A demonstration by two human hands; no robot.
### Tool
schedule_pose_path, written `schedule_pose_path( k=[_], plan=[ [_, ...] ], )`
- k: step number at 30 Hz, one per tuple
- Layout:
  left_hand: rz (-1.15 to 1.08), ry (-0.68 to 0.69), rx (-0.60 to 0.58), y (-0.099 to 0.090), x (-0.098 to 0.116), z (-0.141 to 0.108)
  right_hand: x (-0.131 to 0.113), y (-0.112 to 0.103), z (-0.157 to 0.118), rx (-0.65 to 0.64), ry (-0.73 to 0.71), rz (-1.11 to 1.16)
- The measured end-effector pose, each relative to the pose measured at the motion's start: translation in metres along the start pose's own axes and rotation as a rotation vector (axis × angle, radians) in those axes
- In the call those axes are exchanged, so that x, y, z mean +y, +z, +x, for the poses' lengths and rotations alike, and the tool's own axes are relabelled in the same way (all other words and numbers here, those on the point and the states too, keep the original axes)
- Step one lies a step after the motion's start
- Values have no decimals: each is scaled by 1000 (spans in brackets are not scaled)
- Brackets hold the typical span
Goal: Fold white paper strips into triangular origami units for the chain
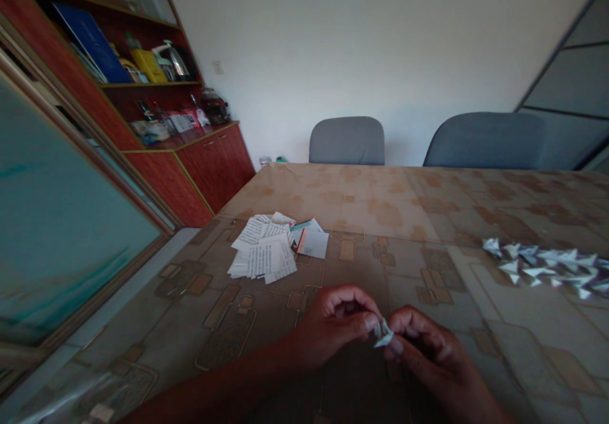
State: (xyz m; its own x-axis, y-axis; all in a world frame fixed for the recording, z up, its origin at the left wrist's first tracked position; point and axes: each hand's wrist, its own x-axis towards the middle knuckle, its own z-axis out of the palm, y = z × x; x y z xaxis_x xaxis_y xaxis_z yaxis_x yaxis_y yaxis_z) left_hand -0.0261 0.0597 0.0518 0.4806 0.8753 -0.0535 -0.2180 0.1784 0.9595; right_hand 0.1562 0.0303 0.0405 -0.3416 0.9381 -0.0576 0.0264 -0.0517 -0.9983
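Near the front of the table, my left hand (335,325) pinches one side of a small folded paper piece (383,334) between thumb and forefinger. The opposite side of that piece is pinched by my right hand (425,348). Beyond my left hand lies a loose pile of printed paper pieces (266,252), with a whitish card (313,244) at its right edge. Several small folded paper shapes (561,262) stand grouped in rows at the right.
A patterned cloth covers the table (361,198). Two grey chairs (346,141) stand behind its far edge. At the left are a red-brown cabinet (219,164) with shelves and a framed teal panel (57,221).
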Motion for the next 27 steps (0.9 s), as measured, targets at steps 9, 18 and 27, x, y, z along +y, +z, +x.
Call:
schedule_pose_path(
  k=[9,18,27],
  plan=[
    [56,4,-25,-3,-1,0,3,0,0,18,-52,-64],
    [100,104,26,-3,-5,0,4,0,1,70,-47,-58],
    [149,99,61,-2,-5,0,13,-4,-1,39,-49,-140]
  ],
)
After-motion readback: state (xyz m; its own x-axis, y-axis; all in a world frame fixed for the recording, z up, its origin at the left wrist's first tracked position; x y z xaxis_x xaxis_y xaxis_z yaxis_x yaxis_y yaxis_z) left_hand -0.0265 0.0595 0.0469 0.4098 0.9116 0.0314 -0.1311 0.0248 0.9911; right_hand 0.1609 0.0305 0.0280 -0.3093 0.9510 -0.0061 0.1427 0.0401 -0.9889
